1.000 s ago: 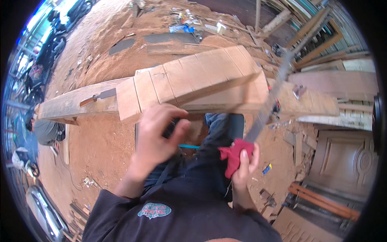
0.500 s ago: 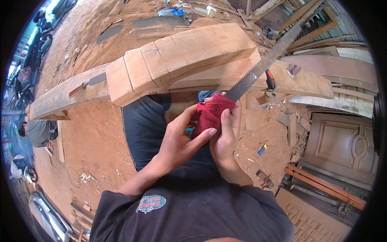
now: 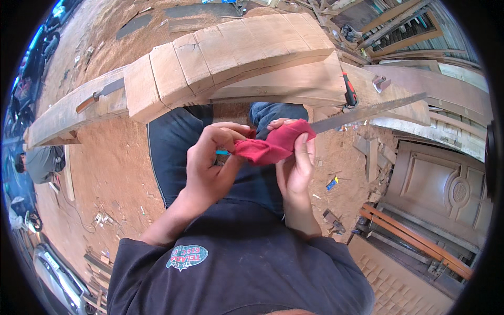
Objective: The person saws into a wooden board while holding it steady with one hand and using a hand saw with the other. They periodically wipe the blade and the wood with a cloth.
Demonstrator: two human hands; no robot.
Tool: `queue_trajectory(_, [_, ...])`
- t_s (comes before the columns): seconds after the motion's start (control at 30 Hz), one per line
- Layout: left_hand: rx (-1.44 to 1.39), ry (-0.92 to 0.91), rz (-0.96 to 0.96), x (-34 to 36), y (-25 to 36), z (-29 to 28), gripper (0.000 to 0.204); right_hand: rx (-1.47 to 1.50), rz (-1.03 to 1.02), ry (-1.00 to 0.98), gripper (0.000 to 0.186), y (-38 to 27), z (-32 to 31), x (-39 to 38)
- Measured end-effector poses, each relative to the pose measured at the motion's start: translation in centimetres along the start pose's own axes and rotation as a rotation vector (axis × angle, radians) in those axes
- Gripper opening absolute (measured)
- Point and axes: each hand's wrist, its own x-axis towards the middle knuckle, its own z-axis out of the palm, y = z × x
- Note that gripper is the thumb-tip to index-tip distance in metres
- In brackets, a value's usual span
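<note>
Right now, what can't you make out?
All in the head view:
Saw: near end hidden by the red cloth.
Right hand: fingers mostly hidden by the cloth.
Blue scrap: cut off by the top edge.
Person at far left: too small to make out the hands.

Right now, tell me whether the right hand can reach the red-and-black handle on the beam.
Probably not without letting go: the right hand grips the red cloth around the saw, which extends below the red-and-black handle in view.

Saw (image 3: 367, 112) partly hidden by red cloth (image 3: 281, 143), blue litter (image 3: 210, 1) cropped at top
</note>
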Motion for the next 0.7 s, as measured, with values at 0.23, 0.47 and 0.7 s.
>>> queue_trajectory(0.23, [-0.054,-0.012,0.139,-0.4,-1.5,1.1,0.021,0.075,0.045,-0.054,0.037,0.1,-0.1,0.5])
queue_trajectory(0.47, [-0.344,0.147,-0.071,1.2,-0.9,2.9,0.021,0.055,0.078,-0.087,0.050,-0.9,2.2,-1.2])
queue_trajectory(0.7, [-0.465,-0.046,-0.375,1.8,-1.2,3.5,0.019,0.156,-0.024,0.006,0.054,-0.2,2.9,0.0])
